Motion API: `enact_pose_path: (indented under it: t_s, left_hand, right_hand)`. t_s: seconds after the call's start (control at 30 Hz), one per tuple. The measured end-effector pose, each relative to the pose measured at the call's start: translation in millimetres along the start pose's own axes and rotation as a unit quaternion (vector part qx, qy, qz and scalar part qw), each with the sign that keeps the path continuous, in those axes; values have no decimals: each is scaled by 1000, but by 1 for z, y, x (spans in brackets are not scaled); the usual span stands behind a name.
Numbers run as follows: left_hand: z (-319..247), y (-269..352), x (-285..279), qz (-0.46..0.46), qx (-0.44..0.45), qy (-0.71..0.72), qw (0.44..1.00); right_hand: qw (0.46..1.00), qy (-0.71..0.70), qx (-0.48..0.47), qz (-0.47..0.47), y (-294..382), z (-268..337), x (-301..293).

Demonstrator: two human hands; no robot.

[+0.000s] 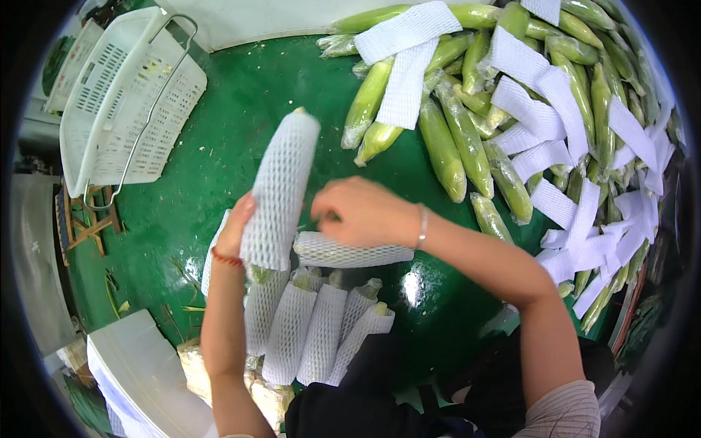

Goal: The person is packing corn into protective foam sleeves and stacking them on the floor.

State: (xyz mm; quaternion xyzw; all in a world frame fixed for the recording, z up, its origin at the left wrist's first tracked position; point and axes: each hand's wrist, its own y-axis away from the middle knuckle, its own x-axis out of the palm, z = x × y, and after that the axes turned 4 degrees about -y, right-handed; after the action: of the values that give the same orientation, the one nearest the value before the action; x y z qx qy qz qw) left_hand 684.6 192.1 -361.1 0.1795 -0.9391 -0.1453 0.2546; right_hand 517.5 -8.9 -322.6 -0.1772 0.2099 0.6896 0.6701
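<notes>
My left hand (235,224) holds an ear of corn in a white foam net sleeve (282,186), tilted upright, its tip just showing at the top. To its right, my right hand (364,213) is blurred, fingers curled, apart from that ear. Just below the right hand lies another sleeved ear (356,253) on the green surface (241,82). Several more sleeved ears (306,334) lie side by side in front of my body. Plastic-wrapped green ears of corn (443,148) are piled at the right, with flat white foam sleeves (526,107) scattered over them.
A white perforated plastic basket (145,117) with a metal handle stands at the upper left, near a small wooden stool (90,224). A white box (145,372) is at the lower left. Leaf scraps (112,293) lie at the left. A white panel (246,22) borders the far edge.
</notes>
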Motion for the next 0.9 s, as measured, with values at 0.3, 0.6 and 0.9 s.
enact_pose_path:
  t_s: [0.3, 0.6, 0.9]
  left_hand:
    - [-15, 61, -15, -165, -133, -664, 717]
    - [-19, -100, 101, -62, 158, -154, 973]
    - [31, -221, 88, -32, 237, 114, 964]
  right_hand:
    - [910, 369, -62, -181, 19, -67, -102]
    - [706, -628, 4, -327, -4, -16, -19]
    - [492, -765, 44, -414, -17, -106, -22]
